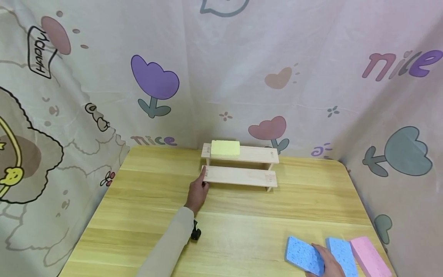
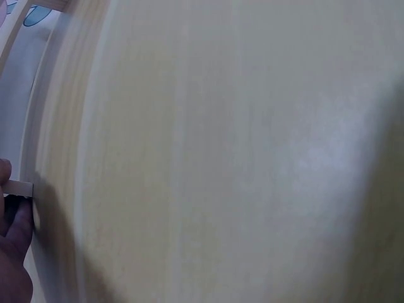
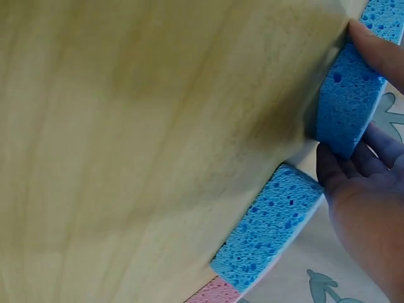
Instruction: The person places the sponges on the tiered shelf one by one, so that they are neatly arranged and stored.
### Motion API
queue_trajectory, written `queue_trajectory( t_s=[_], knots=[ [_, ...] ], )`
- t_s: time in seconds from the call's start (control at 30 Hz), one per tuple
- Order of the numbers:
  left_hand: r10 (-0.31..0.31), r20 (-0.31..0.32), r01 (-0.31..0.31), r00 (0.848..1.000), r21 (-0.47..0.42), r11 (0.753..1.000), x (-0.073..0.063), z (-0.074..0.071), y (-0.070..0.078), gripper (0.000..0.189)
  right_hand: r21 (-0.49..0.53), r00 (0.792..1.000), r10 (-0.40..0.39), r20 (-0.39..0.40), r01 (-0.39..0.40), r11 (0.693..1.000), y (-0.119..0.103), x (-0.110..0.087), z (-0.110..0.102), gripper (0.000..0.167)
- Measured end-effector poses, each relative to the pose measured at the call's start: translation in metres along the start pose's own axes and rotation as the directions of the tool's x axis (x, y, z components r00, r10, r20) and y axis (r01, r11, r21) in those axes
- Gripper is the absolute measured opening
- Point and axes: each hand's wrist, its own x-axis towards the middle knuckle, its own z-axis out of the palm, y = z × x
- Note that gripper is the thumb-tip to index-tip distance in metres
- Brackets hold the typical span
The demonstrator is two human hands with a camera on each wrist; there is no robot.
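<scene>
A pale wooden two-step rack (image 1: 238, 176) stands at the back of the table. On its upper step, toward the left end, lies a yellow sponge (image 1: 225, 149). My left hand (image 1: 197, 195) pinches the left end of the lower step, the thumb on top; the left wrist view catches the fingers around the thin wood edge (image 2: 19, 188). At the front right my right hand (image 1: 330, 263) grips a blue sponge (image 1: 302, 254) by its right end. In the right wrist view, thumb and fingers lie on opposite sides of that sponge (image 3: 347, 101).
Just right of the right hand lie a second blue sponge (image 1: 343, 256) and a pink sponge (image 1: 370, 257) side by side, near the right edge of the wooden table (image 1: 145, 215). A printed cloth (image 1: 221, 69) hangs behind the table and along both sides.
</scene>
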Motion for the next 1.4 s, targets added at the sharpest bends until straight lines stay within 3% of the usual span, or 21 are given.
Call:
queue_trajectory(
  t_s=[0.2,0.5,0.77,0.93,1.17,1.4],
  knots=[
    [0.011,-0.004,-0.011,1.0,-0.002,1.0,0.001,0.001,-0.003,0.071,-0.005,1.0,-0.005,-0.029,0.005,1.0,0.001,-0.002,0.001,0.09],
    [0.018,-0.023,-0.018,1.0,0.016,1.0,0.002,0.004,-0.006,0.071,-0.061,0.986,-0.054,-0.156,0.045,0.997,0.001,-0.004,0.008,0.084],
    [0.012,-0.019,-0.011,1.0,0.026,1.0,0.001,0.004,-0.004,0.071,-0.019,0.999,0.018,-0.044,-0.019,1.0,-0.003,0.0,0.0,0.088],
    [0.005,-0.018,-0.004,1.0,0.036,0.999,0.001,0.003,-0.002,0.071,0.013,0.999,0.03,-0.032,-0.029,0.999,-0.005,0.004,-0.004,0.088],
    [0.009,-0.015,-0.009,1.0,0.037,0.999,0.0,0.001,-0.001,0.072,-0.019,0.991,-0.093,-0.101,0.091,0.996,-0.011,0.017,-0.017,0.084],
    [0.041,-0.033,-0.04,0.999,0.046,0.998,0.001,0.003,-0.004,0.073,-0.035,0.947,-0.216,-0.236,0.214,0.976,-0.025,0.036,-0.033,0.079]
  ],
)
